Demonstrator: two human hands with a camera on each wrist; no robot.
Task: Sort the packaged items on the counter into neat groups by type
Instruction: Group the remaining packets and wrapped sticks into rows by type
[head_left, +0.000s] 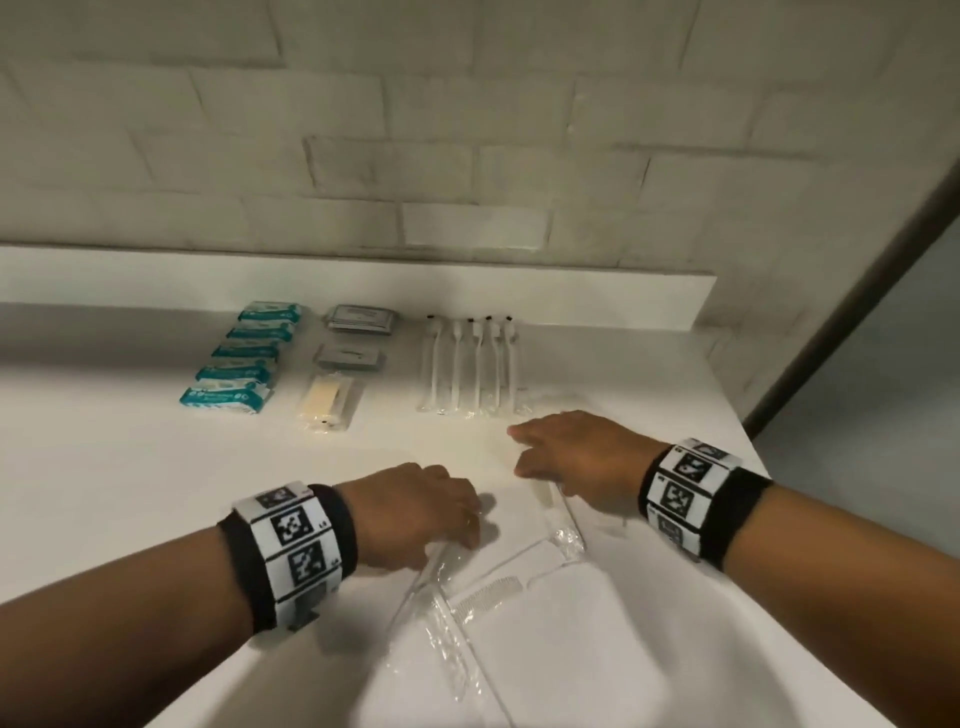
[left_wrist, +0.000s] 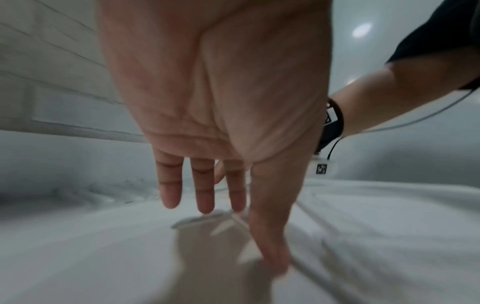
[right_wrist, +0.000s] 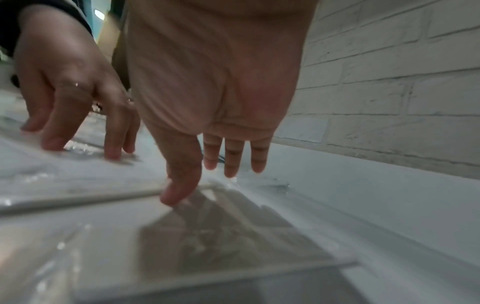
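Note:
Several clear-wrapped combs (head_left: 488, 592) lie loose and crossed on the white counter (head_left: 130, 467) in front of me. My left hand (head_left: 467, 519) rests fingertips-down on one clear packet (left_wrist: 207, 222), fingers straight. My right hand (head_left: 524, 452) hovers low over another clear packet (head_left: 550, 499), fingers straight, thumb tip touching the wrap (right_wrist: 221, 236). In the right wrist view my left hand (right_wrist: 78, 133) presses on the film. Farther back lie sorted rows: teal packs (head_left: 244, 364), grey sachets (head_left: 361, 319), a cream bar (head_left: 327, 400) and wrapped toothbrushes (head_left: 472, 364).
A raised white ledge (head_left: 571, 296) runs along the back under a pale brick wall (head_left: 467, 130). The counter ends at the right by a dark door frame (head_left: 857, 312). Bare counter lies left of my left arm.

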